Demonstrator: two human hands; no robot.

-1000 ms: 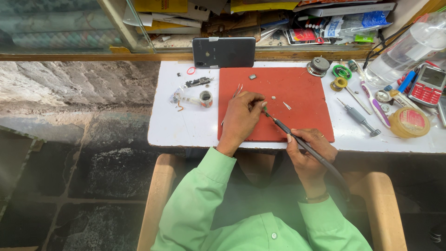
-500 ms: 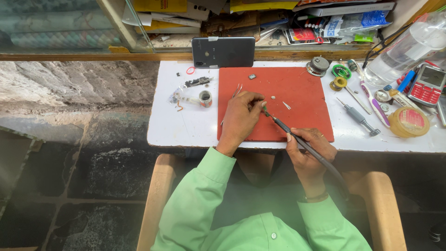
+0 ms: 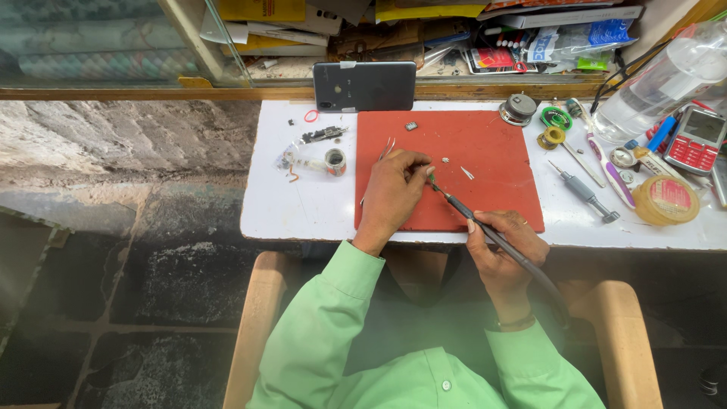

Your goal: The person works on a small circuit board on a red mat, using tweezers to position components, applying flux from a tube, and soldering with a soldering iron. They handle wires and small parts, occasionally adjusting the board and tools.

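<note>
Soldering iron (image 3: 473,220), dark and slim, slants across lower centre of frame, gripped in right hand (image 3: 503,246), tip at left hand's fingertips. Left hand (image 3: 394,189) presses down on red mat (image 3: 492,151), pinching a small part, too tiny to identify. Tweezers (image 3: 388,146) just above. Phone (image 3: 365,85) upper centre.

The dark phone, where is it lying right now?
In the head view, the dark phone lies at the white table's far edge, just beyond the red mat.

A white worktable (image 3: 288,212) (daylit) stands over a dark stone floor (image 3: 113,280).
</note>
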